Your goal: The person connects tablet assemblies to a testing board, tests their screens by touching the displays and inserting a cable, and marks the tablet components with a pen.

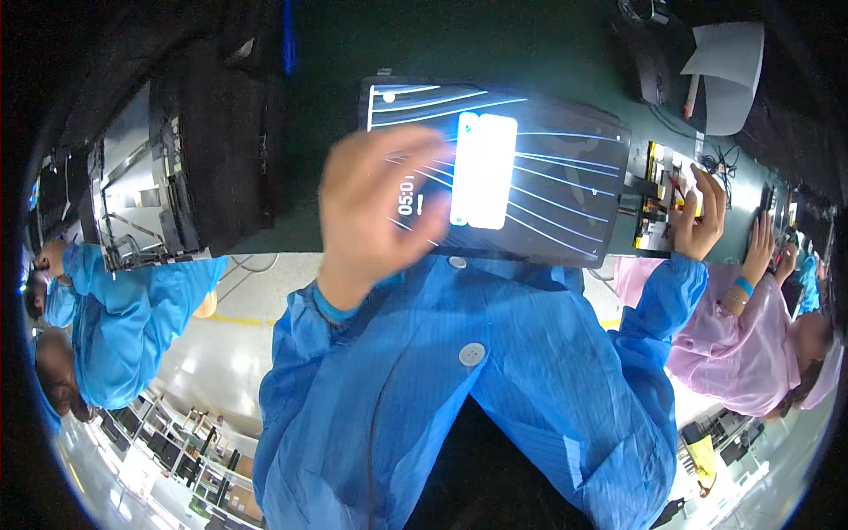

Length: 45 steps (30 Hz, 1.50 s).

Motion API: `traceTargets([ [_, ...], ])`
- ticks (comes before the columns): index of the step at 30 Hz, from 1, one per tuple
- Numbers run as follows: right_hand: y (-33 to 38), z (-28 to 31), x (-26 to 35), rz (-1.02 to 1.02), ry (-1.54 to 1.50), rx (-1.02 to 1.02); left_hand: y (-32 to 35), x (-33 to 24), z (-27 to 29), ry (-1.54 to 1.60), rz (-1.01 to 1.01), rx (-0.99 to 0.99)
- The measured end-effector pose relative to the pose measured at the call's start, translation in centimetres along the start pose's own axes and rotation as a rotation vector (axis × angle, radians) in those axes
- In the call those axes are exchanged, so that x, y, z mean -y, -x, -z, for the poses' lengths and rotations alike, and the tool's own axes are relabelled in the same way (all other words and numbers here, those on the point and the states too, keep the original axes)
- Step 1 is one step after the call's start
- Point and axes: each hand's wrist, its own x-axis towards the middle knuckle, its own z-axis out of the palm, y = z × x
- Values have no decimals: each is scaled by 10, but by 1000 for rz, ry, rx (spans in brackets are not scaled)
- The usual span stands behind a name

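A dark tablet (pixel 561 194) lies on the green table in front of me, its screen lit with pale streaks. A bright white pop-up panel (pixel 485 172) glows in the middle of the screen. Over the tablet's left part hovers my left hand (pixel 371 205), blurred by motion, thumb and fingers apart with nothing seen between them. Whether a fingertip touches the glass I cannot tell. My right hand (pixel 700 219) rests with fingers stretched at the right side, beside a flat yellow, black and white part (pixel 654 196) near the tablet's right edge.
A dark case with reflective panels (pixel 141 181) stands at the left. Toward the far right are a white paper sheet (pixel 729 75) and thin black cables (pixel 723 159). A co-worker in pink (pixel 738 349) sits close on my right; another in blue (pixel 132 327) is at left.
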Motion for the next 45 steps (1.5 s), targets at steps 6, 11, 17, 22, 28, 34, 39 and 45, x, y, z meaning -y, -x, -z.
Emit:
traceTargets([
  [6, -2, -1, 2, 25, -43, -90, 2, -48, -46, -88, -269, 278],
  [11, 5, 17, -3, 18, -29, -118, 31, -3, 10, -396, 38, -52],
  [17, -1, 56, 62, -88, -357, 165, 49, 5, 7, 226, 443, -329],
  [22, 5, 68, 110, -26, -854, 1106, 52, 3, -1, 286, 414, -208],
  [28, 16, 37, 123, 156, -1025, 1205, 58, 5, 0, 313, 353, -168],
  [34, 9, 31, 131, 142, -1042, 1212, 51, -2, 3, 163, 316, -71],
  [39, 2, 33, 128, 202, -1114, 1145, 41, 5, 10, 352, 362, -141],
  [45, 1, 36, 138, -42, -1233, 764, -18, 48, 17, -31, 438, -23],
])
